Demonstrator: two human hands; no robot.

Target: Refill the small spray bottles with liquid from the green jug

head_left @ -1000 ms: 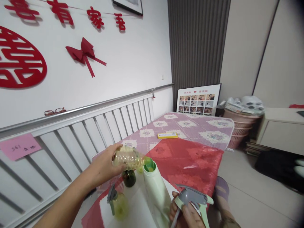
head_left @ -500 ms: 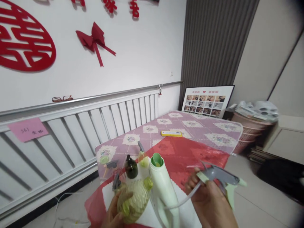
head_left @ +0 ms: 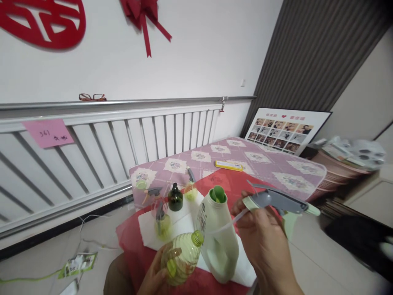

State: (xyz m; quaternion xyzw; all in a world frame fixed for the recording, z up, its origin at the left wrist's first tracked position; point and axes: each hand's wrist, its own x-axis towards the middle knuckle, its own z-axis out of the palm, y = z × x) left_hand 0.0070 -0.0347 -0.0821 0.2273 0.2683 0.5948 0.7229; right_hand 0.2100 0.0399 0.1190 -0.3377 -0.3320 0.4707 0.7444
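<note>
My left hand [head_left: 158, 270] is wrapped round a clear yellow-green spray bottle [head_left: 181, 258], tilted with its uncapped neck pointing up and right. In my right hand [head_left: 264, 233] is a grey and pale-green spray trigger head [head_left: 273, 198], its thin dip tube reaching left across a large pale-green jug [head_left: 219, 241]. That jug stands upright with a green mouth showing at its top. Behind the left hand are a small yellow-green spray bottle [head_left: 162, 225], a dark green pump bottle [head_left: 175, 198] and another small spray bottle [head_left: 190, 188].
A flowered purple tablecloth [head_left: 202, 157] covers the table, with red cloth [head_left: 227, 180] and white paper [head_left: 147, 227] over it. A yellow box [head_left: 229, 165] lies farther back. A radiator [head_left: 153, 135] runs along the wall; pink baskets [head_left: 334, 164] stand at the right.
My view has tipped downward and shifted left. The left hand has lowered the open bottle toward the front, uncovering the small spray bottle behind it. The right hand still holds the trigger head.
</note>
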